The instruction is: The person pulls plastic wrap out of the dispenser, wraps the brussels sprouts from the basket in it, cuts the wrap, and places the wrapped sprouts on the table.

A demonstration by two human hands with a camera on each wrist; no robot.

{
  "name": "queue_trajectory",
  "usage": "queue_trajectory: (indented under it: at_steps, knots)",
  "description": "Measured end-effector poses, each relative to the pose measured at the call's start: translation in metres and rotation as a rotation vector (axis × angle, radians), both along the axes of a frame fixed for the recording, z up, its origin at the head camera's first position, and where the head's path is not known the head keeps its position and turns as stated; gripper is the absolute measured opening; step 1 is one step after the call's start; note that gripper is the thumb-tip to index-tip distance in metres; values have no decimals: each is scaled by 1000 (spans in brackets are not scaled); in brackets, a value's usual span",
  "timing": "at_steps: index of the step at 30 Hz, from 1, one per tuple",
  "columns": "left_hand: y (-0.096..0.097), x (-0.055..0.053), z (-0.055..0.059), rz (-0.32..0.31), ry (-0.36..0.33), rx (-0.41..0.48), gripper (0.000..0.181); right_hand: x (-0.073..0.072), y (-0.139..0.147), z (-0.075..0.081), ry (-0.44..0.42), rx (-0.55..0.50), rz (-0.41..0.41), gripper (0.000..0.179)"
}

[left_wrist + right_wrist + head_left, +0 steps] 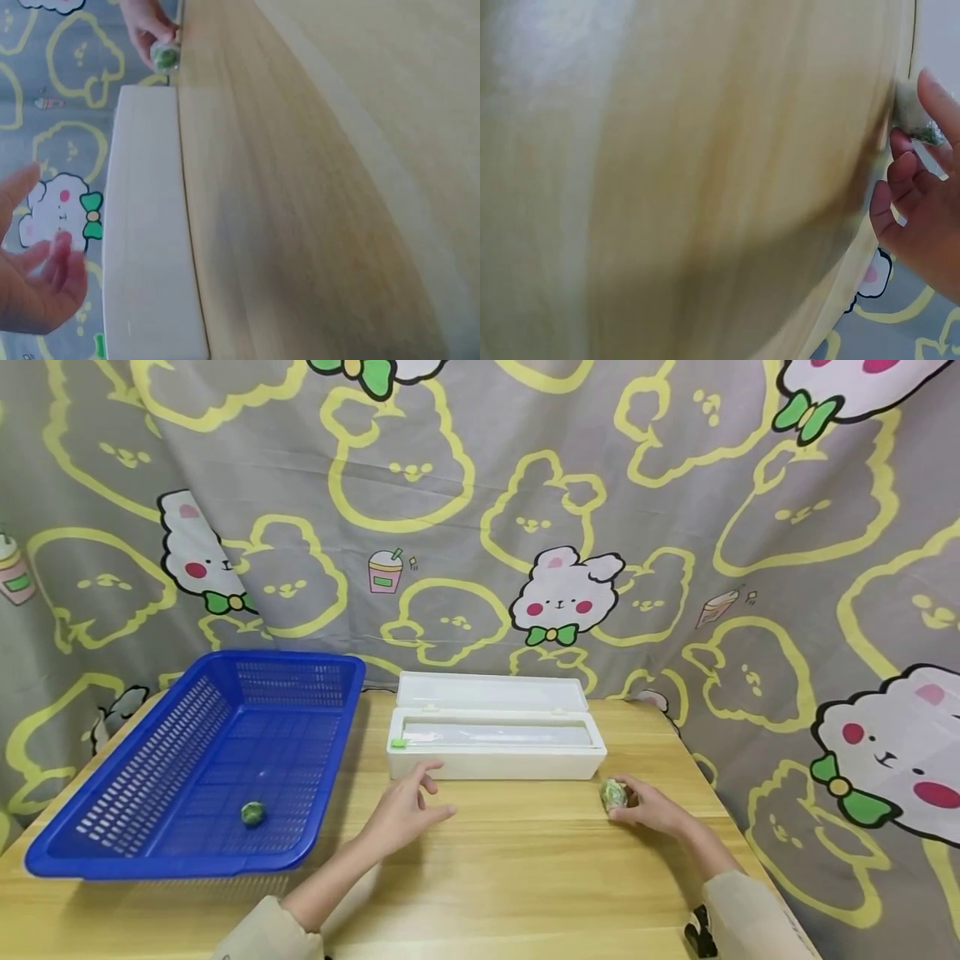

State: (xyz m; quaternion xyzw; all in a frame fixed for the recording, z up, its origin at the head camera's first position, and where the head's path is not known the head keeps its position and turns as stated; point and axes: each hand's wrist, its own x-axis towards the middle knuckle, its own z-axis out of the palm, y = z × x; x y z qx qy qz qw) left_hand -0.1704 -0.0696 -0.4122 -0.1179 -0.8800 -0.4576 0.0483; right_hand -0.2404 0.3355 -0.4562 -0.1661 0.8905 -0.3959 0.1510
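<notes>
My right hand (652, 807) pinches a small green ball wrapped in clear film (613, 794), like a Brussels sprout, low over the table by the right front corner of the cling film dispenser (495, 766). In the right wrist view, the wrapped green ball (928, 133) shows between thumb and fingers, partly hidden. My left hand (405, 810) holds nothing, its fingers loosely bent and spread just in front of the dispenser's left end. The white dispenser has its lid (491, 692) raised, with film inside and a green slider (399, 743) at its left.
A blue plastic basket (341, 727) stands on the left of the wooden table (510, 868). One green sprout-like ball (253, 813) lies inside it near the front. A patterned grey curtain (465, 552) hangs behind the table and along its right side.
</notes>
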Motion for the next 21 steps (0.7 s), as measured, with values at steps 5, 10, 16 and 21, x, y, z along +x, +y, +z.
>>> queue_trajectory:
  at_steps: [5, 10, 16, 21]
  knots:
    - [-1, -8, 2, 128, 88, -14, 49, 0, -2, 0, 24, 28, 25, 75]
    - [0, -15, 3, 215, 106, 43, 42, 0, 4, -1, 62, 61, 17, 85]
    - [1, -25, -3, 322, 148, 46, 46, -4, 7, 20, 61, 1, -31, 84]
    - [-1, -38, -5, 390, 162, -2, 50, -14, 0, 37, 174, -31, -113, 77]
